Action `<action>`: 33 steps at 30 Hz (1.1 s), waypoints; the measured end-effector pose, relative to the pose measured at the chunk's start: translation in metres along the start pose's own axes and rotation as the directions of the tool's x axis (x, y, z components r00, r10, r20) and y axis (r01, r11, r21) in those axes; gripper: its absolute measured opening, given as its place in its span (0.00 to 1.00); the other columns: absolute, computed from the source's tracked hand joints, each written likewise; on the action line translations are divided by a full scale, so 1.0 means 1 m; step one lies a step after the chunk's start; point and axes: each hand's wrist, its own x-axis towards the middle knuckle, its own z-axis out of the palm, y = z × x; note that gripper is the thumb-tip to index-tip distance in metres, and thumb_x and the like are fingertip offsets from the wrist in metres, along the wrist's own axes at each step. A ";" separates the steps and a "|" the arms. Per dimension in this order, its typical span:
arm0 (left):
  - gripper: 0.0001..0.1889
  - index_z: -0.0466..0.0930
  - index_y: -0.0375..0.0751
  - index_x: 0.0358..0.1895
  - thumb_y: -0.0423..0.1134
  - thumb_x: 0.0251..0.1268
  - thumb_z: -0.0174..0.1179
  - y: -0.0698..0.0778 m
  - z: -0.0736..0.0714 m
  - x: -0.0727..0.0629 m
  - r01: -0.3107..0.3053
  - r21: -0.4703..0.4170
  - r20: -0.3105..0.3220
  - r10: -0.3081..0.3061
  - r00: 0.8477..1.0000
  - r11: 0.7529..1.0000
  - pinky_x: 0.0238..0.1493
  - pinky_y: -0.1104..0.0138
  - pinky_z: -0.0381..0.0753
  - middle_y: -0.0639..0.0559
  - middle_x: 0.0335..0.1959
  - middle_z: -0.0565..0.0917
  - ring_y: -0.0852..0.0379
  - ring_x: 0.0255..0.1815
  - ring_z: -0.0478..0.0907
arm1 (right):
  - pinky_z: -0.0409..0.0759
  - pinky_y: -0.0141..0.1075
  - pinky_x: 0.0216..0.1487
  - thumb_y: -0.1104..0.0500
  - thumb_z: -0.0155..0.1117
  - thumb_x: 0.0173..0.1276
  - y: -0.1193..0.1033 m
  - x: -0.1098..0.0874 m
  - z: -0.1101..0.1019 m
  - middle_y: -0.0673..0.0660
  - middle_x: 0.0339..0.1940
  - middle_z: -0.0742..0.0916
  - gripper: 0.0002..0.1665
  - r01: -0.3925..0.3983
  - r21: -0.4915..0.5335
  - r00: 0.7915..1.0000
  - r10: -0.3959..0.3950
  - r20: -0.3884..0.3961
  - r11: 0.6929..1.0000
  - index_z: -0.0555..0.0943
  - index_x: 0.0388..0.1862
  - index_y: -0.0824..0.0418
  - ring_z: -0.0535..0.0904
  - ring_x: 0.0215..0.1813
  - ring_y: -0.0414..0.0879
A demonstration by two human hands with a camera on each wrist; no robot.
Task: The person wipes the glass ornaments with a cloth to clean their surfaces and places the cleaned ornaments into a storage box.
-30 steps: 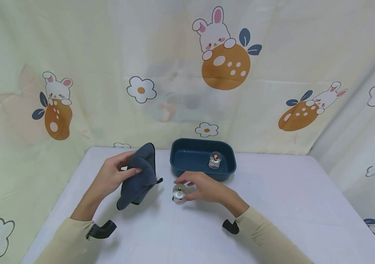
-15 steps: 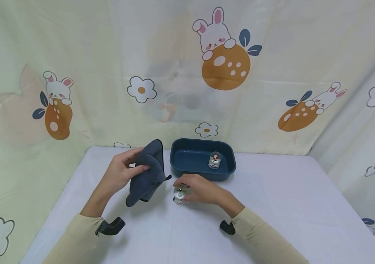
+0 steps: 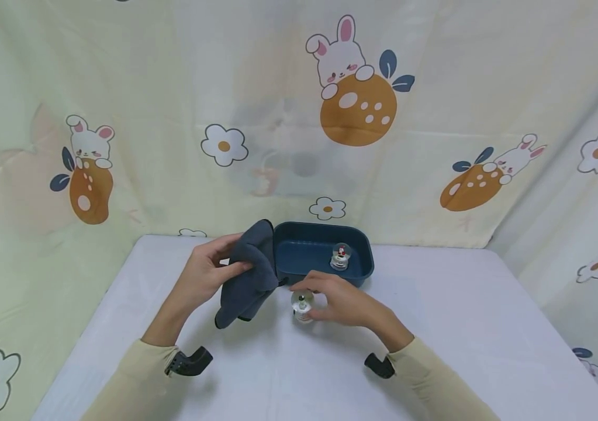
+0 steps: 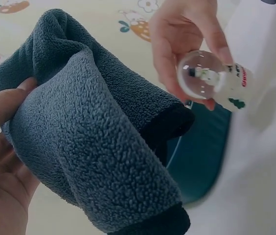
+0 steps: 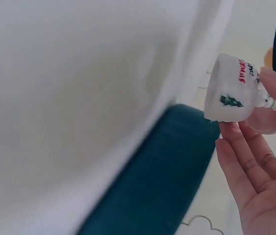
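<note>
My left hand pinches a folded dark grey-blue towel, held in the air between thumb and fingers. Thick fleecy pile shows on the towel in the left wrist view. With thumb and fingers, my right hand grips a small snow globe just in front of a dark blue tray. A snowman-like figure sits in the clear dome. On the white base of the snow globe, red lettering and a green tree show in the right wrist view. The towel and the globe are apart.
Inside the tray, toward its right end, stands a second snow globe with a red Santa-like figure. The white-covered table ends at a printed curtain behind the tray. The towel overlaps the tray's left end in the head view.
My left hand has carried the towel to the right, toward the snow globe. The right hand has shifted slightly right with the snow globe in its grip. The second globe stays in the tray.
</note>
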 end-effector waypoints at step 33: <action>0.29 0.78 0.44 0.66 0.34 0.61 0.73 0.020 0.052 0.008 -0.005 -0.158 0.007 0.006 1.000 0.987 0.53 0.61 0.87 0.48 0.57 0.84 0.52 0.57 0.82 | 0.76 0.39 0.50 0.61 0.76 0.64 -0.055 0.000 -0.037 0.53 0.62 0.78 0.43 0.229 -0.140 0.874 -0.267 -0.405 0.963 0.69 0.76 0.58 0.74 0.56 0.45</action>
